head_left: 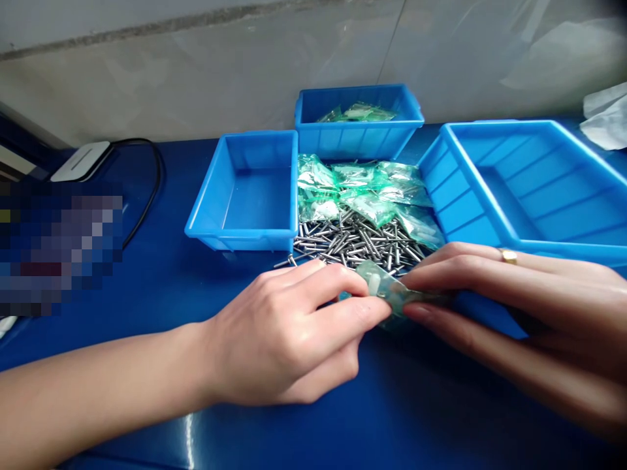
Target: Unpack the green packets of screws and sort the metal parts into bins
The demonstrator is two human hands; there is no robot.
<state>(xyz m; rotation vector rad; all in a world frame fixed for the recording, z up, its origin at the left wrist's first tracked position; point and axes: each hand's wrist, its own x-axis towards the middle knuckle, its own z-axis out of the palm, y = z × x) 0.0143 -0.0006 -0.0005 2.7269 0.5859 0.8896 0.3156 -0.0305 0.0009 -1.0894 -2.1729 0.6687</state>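
Between my two hands is a small clear green plastic bag [386,282] with something white inside. My left hand [294,333] pinches its left side between thumb and fingers. On the right side, my right hand [499,294], with a ring on one finger, grips the bag between thumb and fingertips. Just beyond the bag lies a heap of metal screws or pins [355,238]; their exact kind is too small to tell. Several filled green plastic bags [365,186] lie behind and partly on this heap.
A blue bin [289,219] stands left of the heap, and a larger blue bin [470,189] stands right. Behind, another blue bin [353,137] holds green bags. A white device [82,161] with a black cable [157,176] lies at left on the blue table [161,281].
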